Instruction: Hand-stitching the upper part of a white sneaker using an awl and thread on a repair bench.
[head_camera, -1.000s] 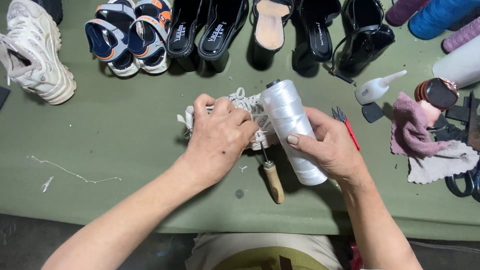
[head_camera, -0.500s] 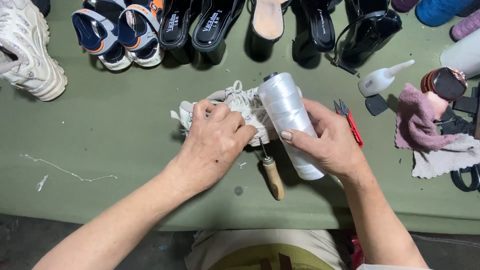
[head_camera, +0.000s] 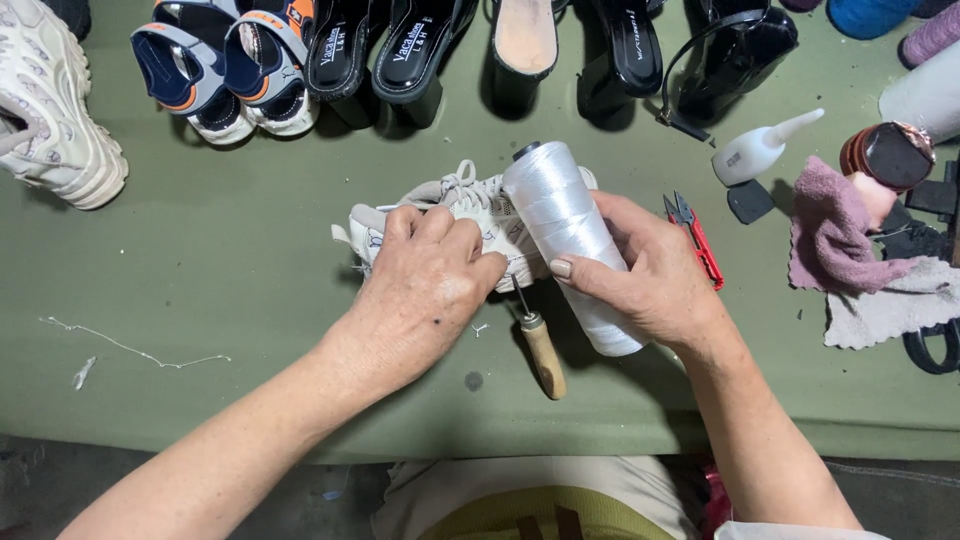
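A small white sneaker (head_camera: 462, 205) lies on its side in the middle of the green table (head_camera: 230, 300). My left hand (head_camera: 425, 285) presses down on it, fingers curled over its side. My right hand (head_camera: 655, 275) grips a large spool of white thread (head_camera: 565, 220), which leans against the sneaker's far end. An awl with a wooden handle (head_camera: 541, 358) lies on the table between my two hands, its metal tip pointing under the sneaker.
A row of shoes lines the far edge: a white sneaker (head_camera: 50, 110), blue-and-orange sandals (head_camera: 225, 70), black heels (head_camera: 400, 50). Right of my hand lie red snips (head_camera: 695, 235), a white squeeze bottle (head_camera: 760, 150), a pink cloth (head_camera: 830, 225) and a grey cloth (head_camera: 885, 305). A thread scrap (head_camera: 130, 350) lies left.
Both hands, the sneaker and the spool have stayed nearly where they were; only the camera view has shifted slightly.
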